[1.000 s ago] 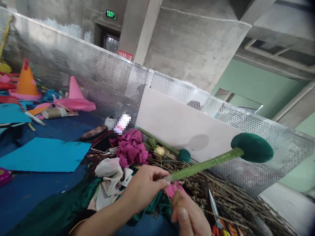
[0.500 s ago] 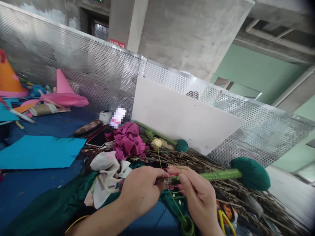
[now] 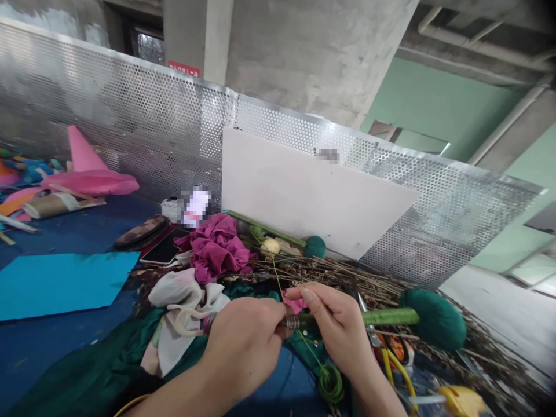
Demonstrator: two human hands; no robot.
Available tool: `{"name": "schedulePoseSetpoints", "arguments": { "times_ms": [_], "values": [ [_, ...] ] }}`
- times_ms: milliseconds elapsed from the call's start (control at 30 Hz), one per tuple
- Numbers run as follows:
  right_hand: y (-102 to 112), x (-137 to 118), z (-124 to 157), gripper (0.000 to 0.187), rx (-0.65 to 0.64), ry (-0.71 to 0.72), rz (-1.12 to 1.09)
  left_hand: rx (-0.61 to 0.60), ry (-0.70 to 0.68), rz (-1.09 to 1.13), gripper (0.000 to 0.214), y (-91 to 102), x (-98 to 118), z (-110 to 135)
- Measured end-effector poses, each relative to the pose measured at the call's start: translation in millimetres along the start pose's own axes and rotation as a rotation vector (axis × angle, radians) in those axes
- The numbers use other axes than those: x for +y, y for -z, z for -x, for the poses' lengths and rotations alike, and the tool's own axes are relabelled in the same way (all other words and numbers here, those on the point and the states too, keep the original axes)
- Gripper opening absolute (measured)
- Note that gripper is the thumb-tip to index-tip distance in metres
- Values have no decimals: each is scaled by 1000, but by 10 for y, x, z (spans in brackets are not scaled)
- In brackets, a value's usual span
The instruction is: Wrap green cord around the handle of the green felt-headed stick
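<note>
Compared w/ 1 sec ago, the green-wrapped stem (image 3: 391, 317) has come down: then it rose to the R w/ its dark green ball (image 3: 436, 321) high before the screen; now it lies almost level, ball low over the dry twigs (image 3: 369, 282). The L hand (image 3: 247, 333) grips the near end of the stem, beside the pale winding. The R hand (image 3: 339, 321) was below the stem then; now it is over it, fingers bent together near the pink cloth (image 3: 293, 303). If it pinches the thread, I can't tell. A coil of green thread (image 3: 324, 379) hangs or lies under the hands; half a sec ago it was already there. A yellow tool (image 3: 467, 401) has entered view at lower R.

Around: magenta cloth (image 3: 219, 246) & white cloth (image 3: 176, 289) are left of the hands on the blue counter (image 3: 113, 211), w/ a blue sheet (image 3: 65, 284) further left. Behind, a white board (image 3: 308, 188) stands against the perforated screen (image 3: 143, 116). The R hand hides the stem's middle, and a metal blade (image 3: 361, 304) shows just beside this hand.
</note>
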State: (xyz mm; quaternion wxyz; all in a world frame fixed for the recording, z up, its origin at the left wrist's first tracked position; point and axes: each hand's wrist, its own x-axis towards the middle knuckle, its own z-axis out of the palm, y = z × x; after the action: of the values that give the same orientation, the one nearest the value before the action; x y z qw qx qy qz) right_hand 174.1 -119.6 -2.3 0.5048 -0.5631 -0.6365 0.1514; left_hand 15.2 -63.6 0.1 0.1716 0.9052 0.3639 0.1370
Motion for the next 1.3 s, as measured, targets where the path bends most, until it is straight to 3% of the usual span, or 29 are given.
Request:
{"name": "schedulePoseSetpoints", "arguments": {
  "times_ms": [200,467,567,767,1100,1200,1300],
  "values": [
    [25,21,-54,33,-41,-194,-79,99,-196,-121,22,-120,-14,26],
    [66,26,-83,32,-65,-254,-72,437,-422,-230,28,-242,-51,30],
    [53,43,-90,33,-64,-233,-47,513,-446,-267,26,-256,-80,14],
    [19,46,-86,33,-55,-228,-63,480,-580,-417,35,-225,-116,-5],
    [-15,30,-113,34,-56,-290,-71,460,-612,-466,42,-216,-186,-19],
    [73,19,-110,36,-48,-290,-185,441,-577,-416,45,-174,-229,-17],
    [309,23,-71,39,-3,-303,-291,470,-525,-344,45,-78,-295,-33]
  ]
}}
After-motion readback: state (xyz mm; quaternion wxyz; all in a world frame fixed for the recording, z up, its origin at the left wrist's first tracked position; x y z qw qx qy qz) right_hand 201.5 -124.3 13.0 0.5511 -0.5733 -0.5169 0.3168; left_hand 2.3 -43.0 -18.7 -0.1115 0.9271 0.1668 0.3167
